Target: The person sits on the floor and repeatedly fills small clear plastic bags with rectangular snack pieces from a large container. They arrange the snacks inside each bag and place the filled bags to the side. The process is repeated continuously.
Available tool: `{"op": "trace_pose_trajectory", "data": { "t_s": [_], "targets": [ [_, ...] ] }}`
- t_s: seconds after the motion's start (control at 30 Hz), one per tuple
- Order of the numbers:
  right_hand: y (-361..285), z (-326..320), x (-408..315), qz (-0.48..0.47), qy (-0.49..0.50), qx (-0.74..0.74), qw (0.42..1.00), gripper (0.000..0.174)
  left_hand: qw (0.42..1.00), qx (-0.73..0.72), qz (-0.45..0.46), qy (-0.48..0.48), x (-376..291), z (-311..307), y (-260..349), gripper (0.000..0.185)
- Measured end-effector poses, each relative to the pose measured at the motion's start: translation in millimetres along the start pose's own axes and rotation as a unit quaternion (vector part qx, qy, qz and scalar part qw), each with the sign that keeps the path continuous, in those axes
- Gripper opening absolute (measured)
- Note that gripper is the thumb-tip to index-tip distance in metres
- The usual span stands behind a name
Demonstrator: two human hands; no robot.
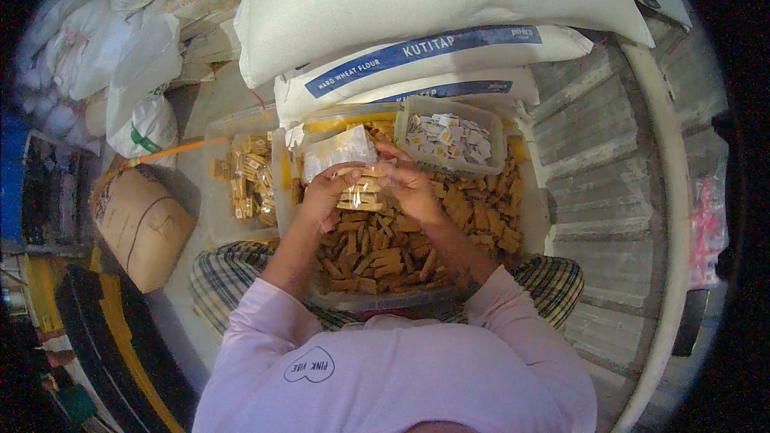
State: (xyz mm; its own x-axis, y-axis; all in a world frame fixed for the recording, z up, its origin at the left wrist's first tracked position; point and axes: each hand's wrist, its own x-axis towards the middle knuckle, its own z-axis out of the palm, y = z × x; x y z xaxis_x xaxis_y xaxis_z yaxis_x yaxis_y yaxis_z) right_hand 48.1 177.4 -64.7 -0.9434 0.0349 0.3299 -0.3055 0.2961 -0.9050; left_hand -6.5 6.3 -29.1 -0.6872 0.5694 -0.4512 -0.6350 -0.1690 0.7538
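My left hand (pixel 325 195) grips a clear plastic pack of biscuits (pixel 361 197), its thumb across the top. Slightly blurred, my right hand (pixel 412 186) pinches the pack's right end with its fingertips. Several pale brown biscuits show in a stack through the shiny film. Just beyond the pack lies a pile of clear plastic bags (pixel 337 150). Below both hands, loose brown rectangular biscuits (pixel 385 258) fill a large translucent plastic bin (pixel 385 299). A smaller plastic tub (pixel 448 165) at the bin's far right holds many small printed white slips (pixel 448 135).
To the left, another translucent bin (pixel 240 231) contains wrapped biscuit packs (pixel 249 177). White flour sacks (pixel 421 54) are stacked behind the bins. A brown paper sack (pixel 144 228) stands at left, near an orange-handled stick (pixel 174 149). Grey slatted boards (pixel 601 192) run along the right.
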Motion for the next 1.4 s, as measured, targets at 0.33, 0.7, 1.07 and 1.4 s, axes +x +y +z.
{"op": "trace_pose_trajectory", "data": {
  "t_s": [0.33, 0.7, 1.07, 1.4],
  "targets": [
    [-45, -32, 19, 0.106, -0.128, -0.147, 0.975, 0.037, 0.998, -0.061, 0.008, 0.025, -1, -1, 1, 0.03],
    [-23, -33, 15, 0.065, -0.031, -0.067, 0.995, 0.02, 0.996, -0.087, -0.008, 0.025, 2, -4, -1, 0.031],
    [37, -33, -29, 0.207, -0.238, -0.255, 0.914, 0.024, 0.988, -0.096, 0.073, 0.1, 9, -23, 3, 0.03],
    [84, -25, -53, 0.139, -0.233, -0.523, 0.808, 0.025, 0.989, -0.054, 0.067, 0.119, 13, -26, -4, 0.032]
  ]
}}
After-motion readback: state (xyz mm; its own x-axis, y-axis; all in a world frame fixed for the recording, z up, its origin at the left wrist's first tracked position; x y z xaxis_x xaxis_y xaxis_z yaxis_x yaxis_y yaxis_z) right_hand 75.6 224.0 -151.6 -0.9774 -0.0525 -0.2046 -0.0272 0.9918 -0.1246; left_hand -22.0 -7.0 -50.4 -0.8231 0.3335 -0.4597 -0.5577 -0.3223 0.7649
